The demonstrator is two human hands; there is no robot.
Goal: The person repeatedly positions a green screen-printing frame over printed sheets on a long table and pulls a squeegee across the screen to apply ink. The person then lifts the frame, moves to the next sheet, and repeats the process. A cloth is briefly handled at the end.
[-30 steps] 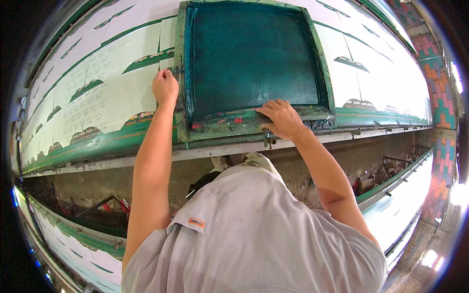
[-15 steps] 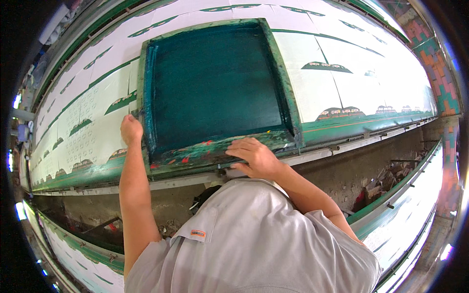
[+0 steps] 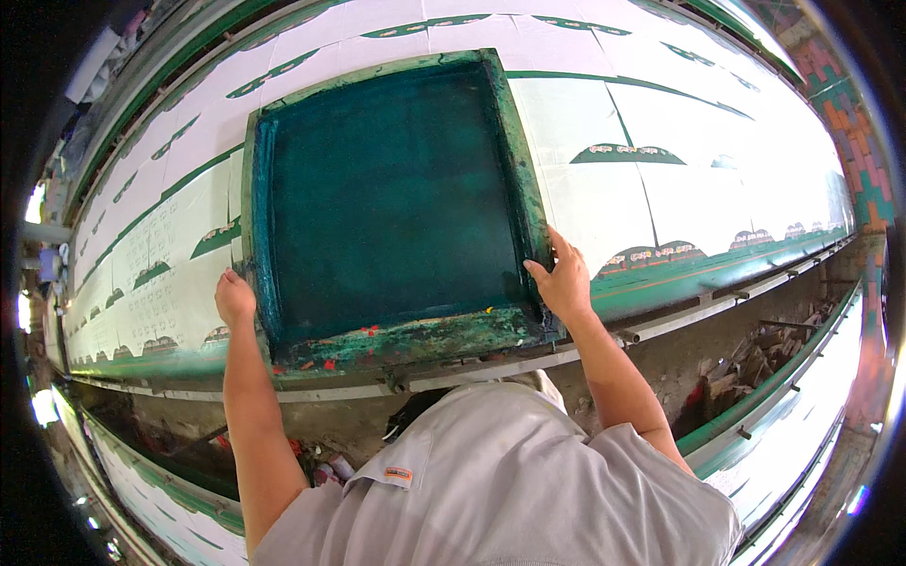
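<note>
Here a long printing table [image 3: 661,198] bears white printed fabric [image 3: 604,123].

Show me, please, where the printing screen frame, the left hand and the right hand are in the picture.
printing screen frame [image 3: 415,341]: head view, on the paint-stained near bar of the green frame.
left hand [image 3: 235,297]: head view, on the back of the hand at the frame's left side.
right hand [image 3: 563,283]: head view, on the back of the hand at the frame's right side.

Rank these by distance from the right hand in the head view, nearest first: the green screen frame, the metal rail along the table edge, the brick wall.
1. Green screen frame: the right hand grips its right side.
2. Metal rail: just below and right of the hand, along the table's near edge.
3. Brick wall: far right, beyond the table.
</note>
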